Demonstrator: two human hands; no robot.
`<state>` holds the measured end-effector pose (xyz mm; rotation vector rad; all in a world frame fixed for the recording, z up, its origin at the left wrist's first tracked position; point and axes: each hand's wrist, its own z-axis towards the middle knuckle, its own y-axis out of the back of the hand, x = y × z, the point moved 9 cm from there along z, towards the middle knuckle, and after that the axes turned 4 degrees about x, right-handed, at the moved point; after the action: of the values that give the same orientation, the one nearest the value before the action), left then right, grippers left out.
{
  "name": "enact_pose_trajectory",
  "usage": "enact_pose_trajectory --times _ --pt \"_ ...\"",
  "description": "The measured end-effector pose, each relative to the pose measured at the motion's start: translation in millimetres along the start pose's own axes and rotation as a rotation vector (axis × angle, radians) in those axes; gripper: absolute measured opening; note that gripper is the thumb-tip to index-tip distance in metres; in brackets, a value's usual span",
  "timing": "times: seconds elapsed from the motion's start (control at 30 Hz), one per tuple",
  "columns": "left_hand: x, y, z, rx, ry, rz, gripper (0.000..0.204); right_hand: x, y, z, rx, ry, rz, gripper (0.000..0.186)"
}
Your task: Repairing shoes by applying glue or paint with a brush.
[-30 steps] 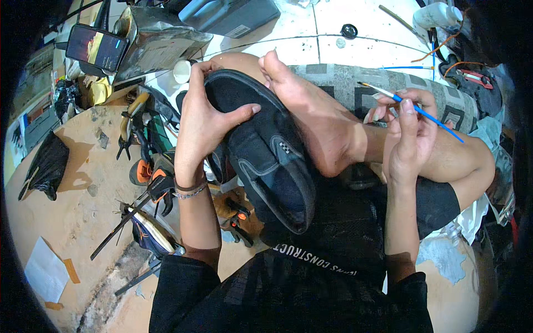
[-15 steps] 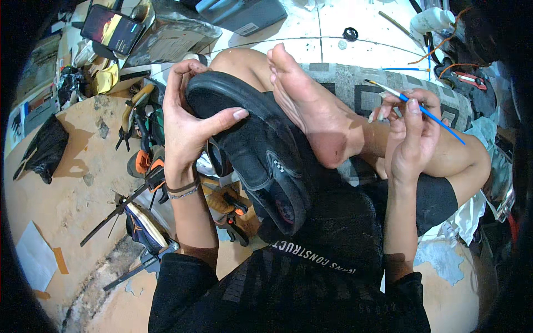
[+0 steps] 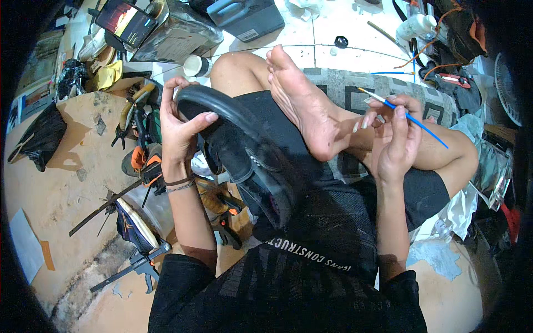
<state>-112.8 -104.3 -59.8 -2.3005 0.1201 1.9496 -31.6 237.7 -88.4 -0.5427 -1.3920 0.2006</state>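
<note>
My left hand [image 3: 181, 125] is closed round the upper end of a black slip-on shoe [image 3: 250, 161], thumb on its rubber rim. The shoe is tilted on its side over my lap, with a small checkered tab on it. My right hand [image 3: 397, 133] holds a thin blue paintbrush [image 3: 423, 126], its light tip with a dark point angled up and left, apart from the shoe. My bare foot [image 3: 302, 111] lies between my hands, on my crossed legs, beside a grey patterned cushion [image 3: 422, 89].
Clamps and tools [image 3: 145, 169], a sneaker [image 3: 133, 225] and black plastic [image 3: 41, 139] lie at left. A grey jug [image 3: 244, 19], phone [image 3: 125, 25] and small container [image 3: 195, 65] stand at the back. A white bottle [image 3: 416, 28], cords and a fan [image 3: 505, 89] are at right.
My left hand has moved left and down with the shoe, tilting it so more of the rubber sole edge shows. My right hand with the brush has shifted slightly left.
</note>
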Motion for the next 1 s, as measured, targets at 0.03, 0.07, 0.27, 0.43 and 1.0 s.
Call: enact_pose_trajectory --times 0.03,0.07,0.27,0.43,1.0 --pt "3 3 -3 0.0 -0.004 0.001 0.069 1 -1 -3 0.003 0.006 -0.01 0.021" --pt "6 8 -6 -0.02 -0.007 -0.059 0.067 0 -5 -6 0.024 -0.004 -0.018 0.021" --pt "16 28 -23 -0.086 -0.064 -0.119 0.065 -11 -54 -37 0.318 -0.008 -0.182 0.019" --pt "15 33 -28 -0.103 -0.108 -0.146 0.065 -27 -111 -63 0.668 0.011 -0.455 0.038" --pt "74 -56 -37 -0.496 0.083 -0.054 0.046 -3 -16 32 0.418 -0.195 -0.531 0.024"
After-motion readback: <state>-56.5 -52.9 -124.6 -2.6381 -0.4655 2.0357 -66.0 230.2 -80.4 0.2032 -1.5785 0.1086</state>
